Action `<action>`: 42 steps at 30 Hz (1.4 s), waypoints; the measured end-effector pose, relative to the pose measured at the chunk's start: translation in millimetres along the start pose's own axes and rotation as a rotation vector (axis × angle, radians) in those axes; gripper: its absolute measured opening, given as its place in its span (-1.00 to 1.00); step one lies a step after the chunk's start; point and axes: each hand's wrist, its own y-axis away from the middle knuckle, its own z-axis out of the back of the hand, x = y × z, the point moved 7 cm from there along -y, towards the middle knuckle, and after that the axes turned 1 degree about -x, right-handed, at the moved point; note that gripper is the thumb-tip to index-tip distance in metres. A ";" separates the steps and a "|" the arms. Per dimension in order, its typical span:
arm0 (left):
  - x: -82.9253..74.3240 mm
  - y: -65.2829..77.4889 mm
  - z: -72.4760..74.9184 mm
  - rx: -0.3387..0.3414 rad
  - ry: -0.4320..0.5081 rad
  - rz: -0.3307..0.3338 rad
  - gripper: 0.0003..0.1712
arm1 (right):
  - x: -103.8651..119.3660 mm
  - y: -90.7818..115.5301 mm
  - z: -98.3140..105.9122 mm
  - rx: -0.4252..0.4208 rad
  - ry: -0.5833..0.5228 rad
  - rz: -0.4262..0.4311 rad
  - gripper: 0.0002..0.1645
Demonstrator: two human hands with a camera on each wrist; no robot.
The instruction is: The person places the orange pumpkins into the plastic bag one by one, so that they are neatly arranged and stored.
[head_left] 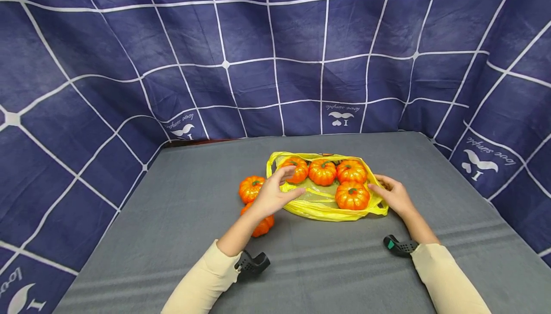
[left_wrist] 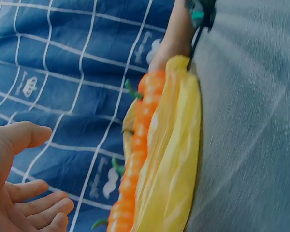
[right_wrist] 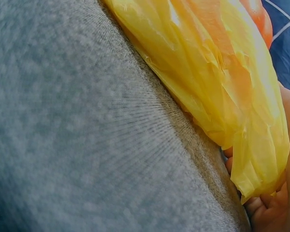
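Observation:
A yellow plastic bag (head_left: pixel 320 212) lies on its side of the table with its mouth spread, and several small orange pumpkins (head_left: pixel 322 172) with green stems sit in it. My left hand (head_left: pixel 274 194) hovers over the bag's left edge, fingers apart and thumb out, holding nothing; the left wrist view shows the same hand (left_wrist: pixel 24 179) clear of the pumpkins. At the bag's right end my right hand (head_left: pixel 393 197) grips the edge, thumb on the near side. In the right wrist view, yellow plastic (right_wrist: pixel 256 145) hides part of that hand's fingers.
Two more pumpkins rest outside the bag on the left: one farther back (head_left: pixel 251 189), the other (head_left: pixel 262 226) nearer and partly behind my left forearm. A grey cloth covers the table (head_left: pixel 193 199). Blue checked curtains (head_left: pixel 301 84) stand behind and at both sides.

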 end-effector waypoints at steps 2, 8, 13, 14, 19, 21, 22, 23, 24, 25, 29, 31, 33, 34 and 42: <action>2.8 0.9 11.8 -0.035 -0.016 -0.007 -0.30 | -1.2 0.5 0.0 0.004 0.019 -0.014 -0.40; 13.4 5.2 53.7 -0.131 -0.054 0.009 -0.31 | -2.2 0.2 -0.6 0.009 0.018 -0.021 -0.39; 27.8 9.0 84.7 -0.141 -0.082 0.042 -0.29 | -1.7 -0.9 0.5 0.001 0.018 -0.015 -0.40; 31.4 10.7 89.6 -0.145 -0.094 0.044 -0.28 | -1.8 -1.1 0.7 0.000 0.021 -0.013 -0.40; 51.1 20.6 102.8 -0.137 -0.150 0.048 -0.26 | -2.2 -1.5 1.5 -0.003 0.031 -0.008 -0.39; 58.9 23.6 104.5 -0.119 -0.171 0.054 -0.24 | -2.0 -1.6 1.7 -0.005 0.035 -0.007 -0.40; 62.9 24.5 105.2 -0.109 -0.179 0.056 -0.24 | -1.9 -1.6 1.7 -0.005 0.034 -0.008 -0.40; 66.7 25.3 106.0 -0.100 -0.182 0.057 -0.23 | -1.8 -1.6 1.6 -0.004 0.031 -0.009 -0.40; 70.6 25.8 106.3 -0.090 -0.181 0.061 -0.22 | -1.6 -1.5 1.4 -0.004 0.030 -0.011 -0.39; 74.5 26.3 106.5 -0.081 -0.179 0.067 -0.21 | -1.4 -1.4 1.2 -0.003 0.029 -0.013 -0.39; 89.8 27.7 106.1 -0.042 -0.121 0.111 -0.17 | -0.9 -0.9 0.9 0.004 0.026 -0.026 -0.38; 96.7 28.1 105.7 -0.027 -0.092 0.136 -0.15 | -1.1 -0.8 1.2 0.005 0.029 -0.031 -0.37; 101.8 28.5 105.4 -0.015 -0.068 0.147 -0.15 | -1.4 -1.1 1.6 0.006 0.030 -0.031 -0.37; 104.3 28.7 105.0 -0.012 -0.055 0.155 -0.15 | -1.4 -1.3 1.7 0.006 0.029 -0.030 -0.37; 120.7 30.8 99.5 0.013 0.005 0.200 -0.17 | -1.5 -1.0 0.8 0.007 0.015 -0.026 -0.38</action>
